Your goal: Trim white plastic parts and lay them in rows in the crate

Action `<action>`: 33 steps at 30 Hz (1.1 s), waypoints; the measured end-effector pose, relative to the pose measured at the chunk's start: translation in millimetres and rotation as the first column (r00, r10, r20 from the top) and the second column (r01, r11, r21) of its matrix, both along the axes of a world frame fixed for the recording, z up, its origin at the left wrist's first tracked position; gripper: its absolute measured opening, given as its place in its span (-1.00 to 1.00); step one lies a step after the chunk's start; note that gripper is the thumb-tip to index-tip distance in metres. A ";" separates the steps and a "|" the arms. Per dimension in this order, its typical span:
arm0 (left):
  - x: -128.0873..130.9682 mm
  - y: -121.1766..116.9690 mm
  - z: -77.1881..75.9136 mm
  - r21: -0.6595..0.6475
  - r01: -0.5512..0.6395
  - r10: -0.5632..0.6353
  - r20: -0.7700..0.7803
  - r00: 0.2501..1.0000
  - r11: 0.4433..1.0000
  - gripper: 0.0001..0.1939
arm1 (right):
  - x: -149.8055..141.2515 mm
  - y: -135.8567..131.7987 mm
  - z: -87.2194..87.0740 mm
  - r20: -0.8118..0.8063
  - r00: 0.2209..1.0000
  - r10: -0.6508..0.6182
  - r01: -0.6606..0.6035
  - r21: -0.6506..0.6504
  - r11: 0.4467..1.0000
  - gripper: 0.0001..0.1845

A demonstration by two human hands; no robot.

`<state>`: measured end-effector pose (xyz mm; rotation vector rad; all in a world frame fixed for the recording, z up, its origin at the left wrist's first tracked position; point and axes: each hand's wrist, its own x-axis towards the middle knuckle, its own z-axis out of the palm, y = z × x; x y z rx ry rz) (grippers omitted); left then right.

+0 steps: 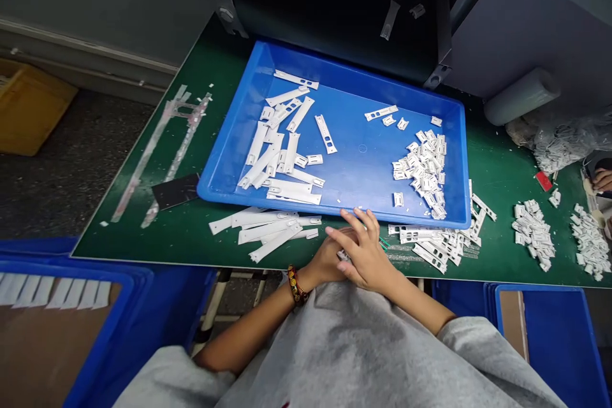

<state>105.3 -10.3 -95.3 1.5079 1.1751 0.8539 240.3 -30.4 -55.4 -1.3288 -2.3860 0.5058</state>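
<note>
In front of the blue tray's near rim, my two hands meet close to my body. My left hand (329,261), with a beaded bracelet at the wrist, is closed, its fingertips mostly hidden by the other hand. A small greyish-white piece (343,256) shows between the hands; its shape is unclear. My right hand (370,258) lies over the left with its fingers stretched and apart. Long white plastic strips (270,233) lie to the left of my hands. White slotted strips (437,245) lie to the right, and something thin and green (384,243) is beside my right fingers.
The blue tray (354,201) holds long strips at left and a heap of small white clips (423,166) at right. More clip piles (534,234) lie rightward. A dark conveyor (335,13) stands behind. Another person's hand (602,178) shows at far right.
</note>
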 end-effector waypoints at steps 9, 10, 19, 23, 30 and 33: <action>-7.8 -1.1 -17.0 0.291 0.189 -0.205 0.026 0.978 0.938 -0.88 | 38.5 -12.4 -30.3 -0.040 0.964 -0.264 0.258 -0.119 0.959 -0.69; -7.7 0.7 -18.3 0.285 0.226 -0.238 0.007 0.971 0.931 -0.87 | 39.4 -11.9 -34.5 0.059 0.960 -0.275 0.281 -0.133 0.951 -0.70; -21.1 5.0 15.8 0.067 0.112 -0.121 0.153 0.981 0.991 -0.88 | 43.0 -9.0 -29.6 0.145 0.954 -0.261 0.295 -0.324 0.899 -0.83; -39.3 4.0 46.5 -0.037 0.084 -0.075 0.214 0.974 0.996 -0.67 | 46.6 -17.0 8.0 -0.036 0.969 -0.244 0.185 -0.549 0.815 -0.81; -47.0 -2.1 76.1 0.095 0.013 -0.029 0.170 0.985 0.995 -0.86 | 32.8 -15.7 63.4 -0.355 0.909 -0.218 0.035 -0.457 0.889 -0.66; -46.5 -2.8 83.4 0.170 0.009 -0.032 0.135 0.990 0.985 -0.86 | 25.0 -14.6 74.0 -0.382 0.901 -0.206 0.064 -0.353 0.933 -0.75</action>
